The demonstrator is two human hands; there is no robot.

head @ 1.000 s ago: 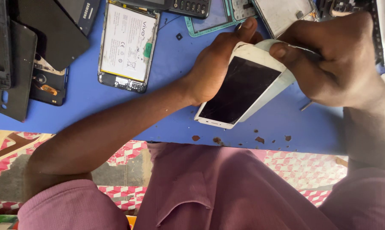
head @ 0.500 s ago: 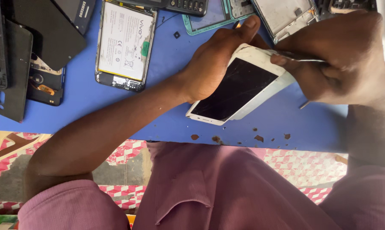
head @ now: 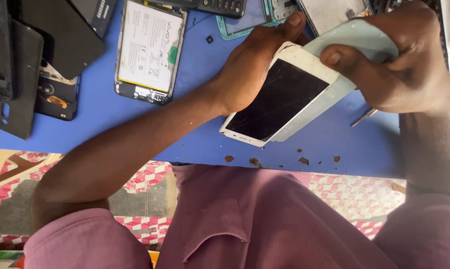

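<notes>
Landmark: we take the white phone [head: 279,99], held tilted over the near edge of the blue table [head: 195,144], dark screen up and cracked.
Left hand: our left hand [head: 257,65] grips the phone's far long side, fingers curled behind it, forefinger tip at its top corner.
Right hand: our right hand [head: 399,65] is closed on a pale green back cover [head: 344,50], thumb pressed on the cover where it meets the phone's upper end.
Back cover: it lies along the phone's right edge, lifted away at the top; we cannot tell how far it is free lower down.
Right of the phone: a thin metal tool [head: 364,117] lies on the table, just below our right hand.
Below the phone: small brown crumbs [head: 255,161] sit at the table's near edge.
Left of the phone: an opened phone with a white battery [head: 147,50] lies flat, well apart; beyond it, dark phone parts [head: 30,65] overlap.
Behind the phone: a teal frame [head: 235,27] lies on the table.
</notes>
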